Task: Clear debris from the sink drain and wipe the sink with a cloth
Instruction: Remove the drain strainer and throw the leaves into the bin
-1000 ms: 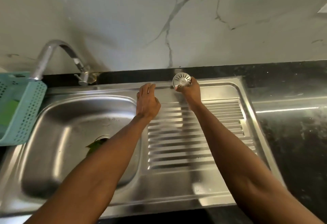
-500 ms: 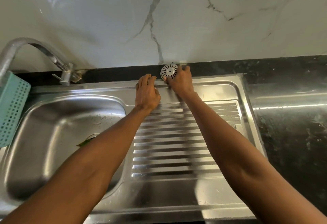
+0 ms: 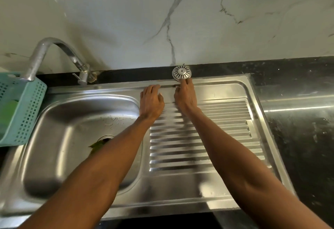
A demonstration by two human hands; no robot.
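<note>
The drain strainer (image 3: 181, 72) stood at the sink's back rim (image 3: 126, 85) (against the wall); right hand (image 3: 184, 97) fingertips touched it, left hand (image 3: 151, 100) lay flat, both holding nothing.

No readable text or labels anywhere

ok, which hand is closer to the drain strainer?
Right. The right hand has a fingertip reaching the drain strainer at its near edge; the left hand rests flat, off to the strainer's left.

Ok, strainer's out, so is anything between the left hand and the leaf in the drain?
Nothing visible. The strainer sits on the back ledge; the leaf lies at the open drain, partly hidden by the left forearm.
</note>
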